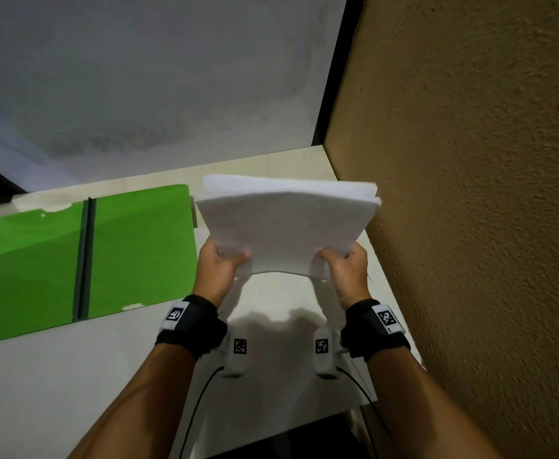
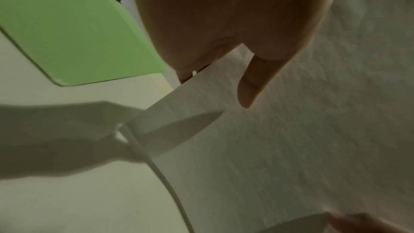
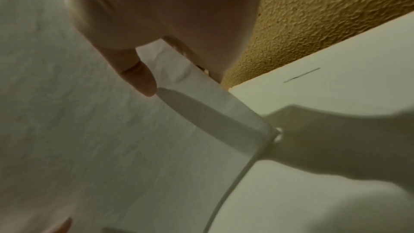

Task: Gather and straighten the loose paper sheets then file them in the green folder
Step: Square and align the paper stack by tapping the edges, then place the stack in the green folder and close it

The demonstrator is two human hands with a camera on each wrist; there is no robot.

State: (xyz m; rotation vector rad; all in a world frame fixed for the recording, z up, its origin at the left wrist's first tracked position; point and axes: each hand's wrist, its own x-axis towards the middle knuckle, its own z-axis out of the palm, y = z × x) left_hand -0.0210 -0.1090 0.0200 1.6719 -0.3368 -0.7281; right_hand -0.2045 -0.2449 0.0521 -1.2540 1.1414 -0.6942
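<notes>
A stack of white paper sheets [image 1: 288, 220] is lifted off the table, tilted away from me, its near edge bowed upward. My left hand [image 1: 226, 260] grips the stack's near left side, thumb on top. My right hand [image 1: 341, 260] grips the near right side the same way. In the left wrist view the thumb [image 2: 253, 84] lies on the paper stack [image 2: 313, 130]; in the right wrist view the thumb [image 3: 139, 75] presses the paper stack [image 3: 89, 121]. The green folder [image 1: 82, 256] lies open and flat on the table, left of the stack, also seen as the green folder [image 2: 74, 29].
The white table [image 1: 73, 376] ends at a front edge below my forearms. A textured ochre wall [image 1: 470, 193] runs close along the right side, also seen as the wall [image 3: 325, 15]. A grey wall stands behind the table. Cables hang from both wrist cameras.
</notes>
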